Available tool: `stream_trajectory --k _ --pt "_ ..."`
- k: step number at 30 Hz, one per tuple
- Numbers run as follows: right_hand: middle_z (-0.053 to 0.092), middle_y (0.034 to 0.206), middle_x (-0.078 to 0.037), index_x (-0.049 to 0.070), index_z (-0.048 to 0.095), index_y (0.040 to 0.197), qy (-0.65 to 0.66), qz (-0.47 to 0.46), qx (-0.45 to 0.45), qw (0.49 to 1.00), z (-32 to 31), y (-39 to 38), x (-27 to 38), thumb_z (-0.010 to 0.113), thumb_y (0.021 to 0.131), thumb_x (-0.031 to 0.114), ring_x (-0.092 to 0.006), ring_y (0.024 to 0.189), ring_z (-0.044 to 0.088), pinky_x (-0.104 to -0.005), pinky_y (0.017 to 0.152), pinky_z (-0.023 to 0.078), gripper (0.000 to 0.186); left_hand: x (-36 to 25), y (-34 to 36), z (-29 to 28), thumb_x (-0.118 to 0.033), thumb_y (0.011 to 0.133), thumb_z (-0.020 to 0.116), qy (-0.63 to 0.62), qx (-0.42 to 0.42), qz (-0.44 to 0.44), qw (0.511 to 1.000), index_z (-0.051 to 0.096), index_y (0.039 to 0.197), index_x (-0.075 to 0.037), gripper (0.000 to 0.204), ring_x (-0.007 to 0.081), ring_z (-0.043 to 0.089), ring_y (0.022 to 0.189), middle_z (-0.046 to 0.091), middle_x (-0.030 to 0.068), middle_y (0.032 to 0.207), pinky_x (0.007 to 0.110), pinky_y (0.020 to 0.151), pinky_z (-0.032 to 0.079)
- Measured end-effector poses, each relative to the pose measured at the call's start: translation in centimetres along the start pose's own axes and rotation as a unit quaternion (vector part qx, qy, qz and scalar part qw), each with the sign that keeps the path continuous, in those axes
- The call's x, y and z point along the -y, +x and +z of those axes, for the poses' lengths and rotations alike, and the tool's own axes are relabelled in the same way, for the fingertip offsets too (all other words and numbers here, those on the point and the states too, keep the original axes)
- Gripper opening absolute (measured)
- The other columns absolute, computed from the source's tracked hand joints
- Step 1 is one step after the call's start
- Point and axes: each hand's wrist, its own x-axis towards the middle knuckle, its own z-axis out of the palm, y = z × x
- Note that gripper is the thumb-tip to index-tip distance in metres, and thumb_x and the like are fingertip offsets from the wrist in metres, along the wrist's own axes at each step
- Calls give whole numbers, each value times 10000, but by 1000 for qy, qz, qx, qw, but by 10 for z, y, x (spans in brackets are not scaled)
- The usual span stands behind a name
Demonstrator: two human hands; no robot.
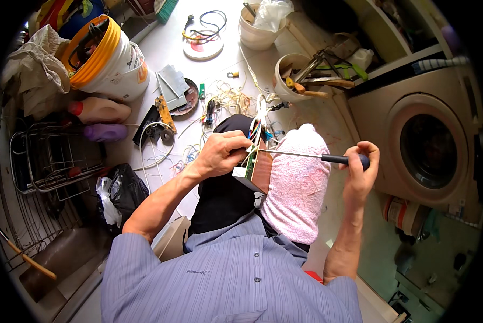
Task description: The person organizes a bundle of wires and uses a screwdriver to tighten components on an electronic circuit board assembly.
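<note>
My left hand point(225, 154) is closed on the upper left side of a circuit board point(259, 171), a boxy piece with a copper-brown face and green edge, held above my lap. Colored wires and a white cable bundle point(261, 110) run up from its far end. In my right hand point(361, 168) is a screwdriver point(336, 159) with a black handle. Its long thin shaft points left, and the tip meets the board near my left fingers; exactly what it touches is too small to tell. A pink towel point(301, 183) covers my right thigh, beneath the shaft.
Loose wires point(225, 97) litter the floor ahead, beside metal plates point(172, 86). A white bucket point(291, 75) of tools stands far right, near a front-loading washing machine point(424, 140). At left are a yellow-rimmed bucket point(124, 67), a wire rack point(53, 161) and a black bag point(129, 188).
</note>
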Motion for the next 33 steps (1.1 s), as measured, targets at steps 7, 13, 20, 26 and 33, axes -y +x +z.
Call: stream_trajectory --k 7,13,20,26,33 --pt "519 871 -21 35 558 1034 -20 0 -88 996 14 -4 -13 651 998 170 -97 778 488 -248 720 430 168 -2 2 -1 -49 833 692 16 3 -4 1000 697 998 -64 165 296 651 703 643 90 828 360 606 507" --pt "588 885 -51 31 579 1032 130 20 30 991 7 6 -3 637 1006 143 -93 651 490 -242 616 435 129 -6 2 0 -52 839 695 17 2 3 1000 703 1013 -63 175 295 656 709 646 94 833 356 611 511" --pt "592 832 5 15 658 934 -135 31 -72 988 2 7 -17 682 983 186 -65 678 502 -240 581 420 180 -11 -2 6 20 836 677 -106 -24 -101 989 713 997 -21 170 231 639 689 634 99 836 313 616 494" --pt "595 956 -41 8 632 1023 70 17 -19 997 4 4 -16 690 950 133 -97 808 526 -253 708 460 157 -13 2 2 74 815 647 -61 -15 -56 996 691 1003 4 206 195 602 684 601 90 818 297 620 471" --pt "564 779 13 35 641 902 36 50 -23 998 -14 5 -32 688 991 233 -55 646 470 -211 582 374 222 -12 2 2 90 816 642 -41 -12 -25 999 685 1022 1 229 202 618 676 606 87 822 305 614 482"
